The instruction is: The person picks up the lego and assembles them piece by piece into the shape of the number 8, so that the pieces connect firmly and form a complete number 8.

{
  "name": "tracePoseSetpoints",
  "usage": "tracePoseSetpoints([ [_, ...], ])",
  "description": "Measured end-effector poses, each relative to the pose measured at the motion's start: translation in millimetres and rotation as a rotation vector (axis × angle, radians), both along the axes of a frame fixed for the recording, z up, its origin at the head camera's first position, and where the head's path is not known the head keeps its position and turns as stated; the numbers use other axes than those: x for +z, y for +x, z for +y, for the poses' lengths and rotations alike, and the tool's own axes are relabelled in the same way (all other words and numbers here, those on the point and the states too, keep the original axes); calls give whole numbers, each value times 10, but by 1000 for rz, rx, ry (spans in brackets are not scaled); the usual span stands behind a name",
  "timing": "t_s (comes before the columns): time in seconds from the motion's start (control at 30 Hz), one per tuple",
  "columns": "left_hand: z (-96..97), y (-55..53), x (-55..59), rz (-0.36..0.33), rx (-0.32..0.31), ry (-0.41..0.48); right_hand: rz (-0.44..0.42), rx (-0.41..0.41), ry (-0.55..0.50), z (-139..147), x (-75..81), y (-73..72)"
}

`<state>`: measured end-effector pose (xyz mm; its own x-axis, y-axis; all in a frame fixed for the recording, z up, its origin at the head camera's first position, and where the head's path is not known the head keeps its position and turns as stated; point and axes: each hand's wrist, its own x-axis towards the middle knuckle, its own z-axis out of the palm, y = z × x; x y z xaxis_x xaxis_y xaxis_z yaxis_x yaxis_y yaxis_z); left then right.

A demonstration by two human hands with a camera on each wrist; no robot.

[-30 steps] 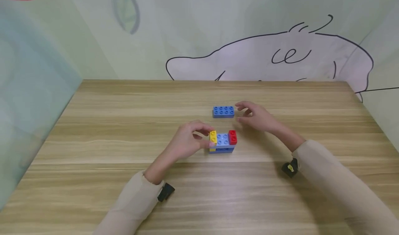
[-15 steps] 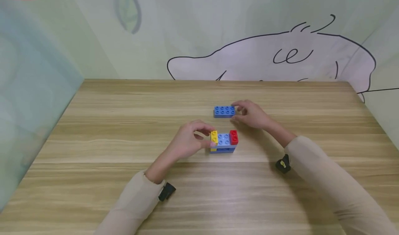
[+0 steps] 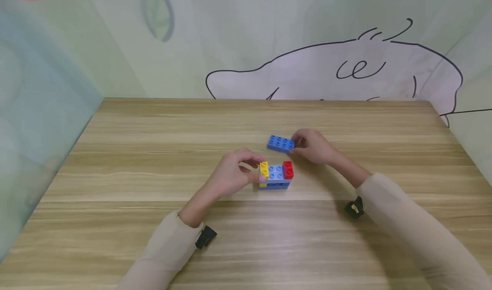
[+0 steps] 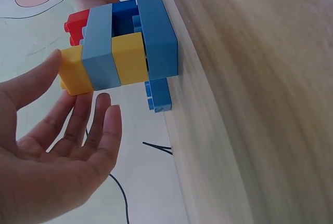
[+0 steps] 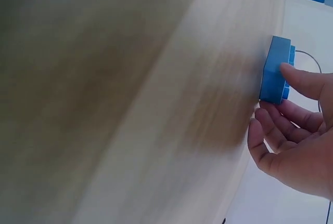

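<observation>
A small stack of toy building bricks stands on the table in the head view. Its top carries a yellow brick [image 3: 263, 169] at the left end and a red brick [image 3: 288, 169] at the right, both on a light blue brick [image 4: 99, 52]. Lower down, the left wrist view shows another yellow brick [image 4: 130, 57] over a blue base brick [image 4: 160, 39]. My left hand [image 3: 232, 172] pinches the top yellow brick between thumb and fingers. Behind the stack lies a loose blue brick [image 3: 280, 144], angled; my right hand [image 3: 315, 147] pinches its right end.
The wood-grain table [image 3: 153, 166] reaches back to a wall [image 3: 246, 33] with cartoon drawings. Black wrist devices hang at both sleeves [image 3: 165, 243]. The stack sits just in front of the loose brick.
My right hand has closed in from the right and taken hold of the loose blue brick, which has turned and shifted slightly right and nearer. The left hand and stack stay in place.
</observation>
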<state>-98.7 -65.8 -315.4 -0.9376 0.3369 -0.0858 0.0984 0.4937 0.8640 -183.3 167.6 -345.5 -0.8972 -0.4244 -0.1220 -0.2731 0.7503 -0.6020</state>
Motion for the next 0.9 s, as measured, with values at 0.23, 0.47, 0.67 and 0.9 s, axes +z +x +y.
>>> tracePoseSetpoints([
  [0.23,10,4,1,2,3,-9,24,27,-25,123,45,124],
  [0.47,15,8,-5,10,6,-10,62,52,-98,218,308,275],
  [0.67,12,10,1,5,8,-3,88,138,-159,212,515,451],
  [0.9,5,2,-14,23,4,9,119,235,-205,134,612,645],
])
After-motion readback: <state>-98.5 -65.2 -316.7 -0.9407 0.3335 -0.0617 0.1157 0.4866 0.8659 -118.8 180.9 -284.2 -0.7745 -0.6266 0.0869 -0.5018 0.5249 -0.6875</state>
